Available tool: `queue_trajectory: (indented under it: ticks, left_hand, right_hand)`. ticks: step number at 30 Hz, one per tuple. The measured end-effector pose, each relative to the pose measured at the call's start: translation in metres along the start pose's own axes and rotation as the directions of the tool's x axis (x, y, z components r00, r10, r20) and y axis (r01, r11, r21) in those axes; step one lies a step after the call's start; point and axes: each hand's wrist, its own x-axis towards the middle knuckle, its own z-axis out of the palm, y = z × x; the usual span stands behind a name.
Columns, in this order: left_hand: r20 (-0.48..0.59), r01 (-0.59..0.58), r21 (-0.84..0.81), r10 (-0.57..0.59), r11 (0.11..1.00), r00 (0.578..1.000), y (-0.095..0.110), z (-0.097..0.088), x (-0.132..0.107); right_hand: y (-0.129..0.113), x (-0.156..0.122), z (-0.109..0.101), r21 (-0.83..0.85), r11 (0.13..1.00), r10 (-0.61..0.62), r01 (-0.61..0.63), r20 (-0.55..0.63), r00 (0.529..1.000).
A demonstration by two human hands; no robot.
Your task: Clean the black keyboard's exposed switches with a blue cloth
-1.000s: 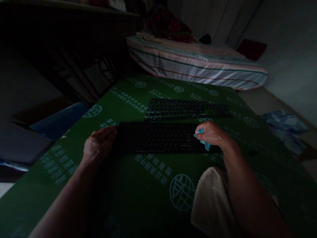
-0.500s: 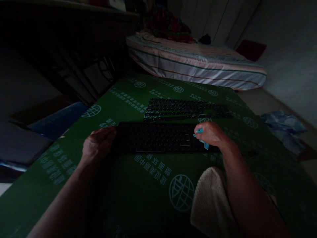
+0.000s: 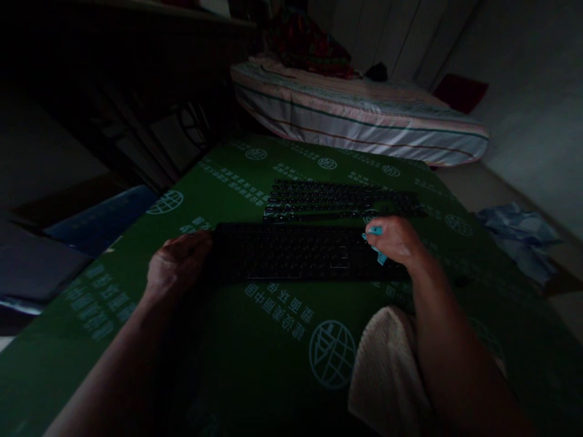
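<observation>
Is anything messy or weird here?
Yes. A crumpled blue sheet lies on the floor at the right. The far keyboard seems to have a gap near its right end, green mat showing through.

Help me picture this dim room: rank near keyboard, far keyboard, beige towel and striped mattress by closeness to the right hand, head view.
1. Near keyboard: under the right hand, which grips a blue cloth.
2. Far keyboard: just beyond the hand.
3. Beige towel: beneath the forearm, nearer the person.
4. Striped mattress: far back, past the green mat.
</observation>
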Motion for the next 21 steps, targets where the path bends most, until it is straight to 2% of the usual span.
queue_trajectory:
  ticks: [3,6,10,14,21]
  left_hand:
    - [-0.006,0.002,0.0,-0.002,1.0,1.0,-0.0018,0.001,0.0003]
    - [-0.001,0.0,-0.003,0.0,1.0,1.0,-0.0033,0.0009,0.0007]
    - [0.006,-0.005,-0.002,0.005,1.0,1.0,-0.0044,0.0006,0.001]
    - [0.0,-0.016,0.008,0.016,1.0,1.0,-0.005,0.0007,0.0001]
    - [0.003,-0.042,0.054,0.042,0.998,0.999,-0.0021,-0.0003,-0.0009]
  right_hand:
    - [0.0039,0.0009,-0.0005,0.028,1.0,0.011,-0.011,-0.01,1.0]
    - [0.0033,0.001,0.0021,0.051,0.998,-0.047,0.044,0.068,0.997]
    - [-0.0016,0.0005,0.0042,-0.034,0.995,-0.093,0.098,0.123,0.988]
    - [-0.0027,0.0002,0.0018,-0.149,0.987,-0.042,0.062,0.134,0.99]
    - [-0.0039,0.0004,0.0017,-0.171,0.984,-0.019,0.045,0.149,0.989]
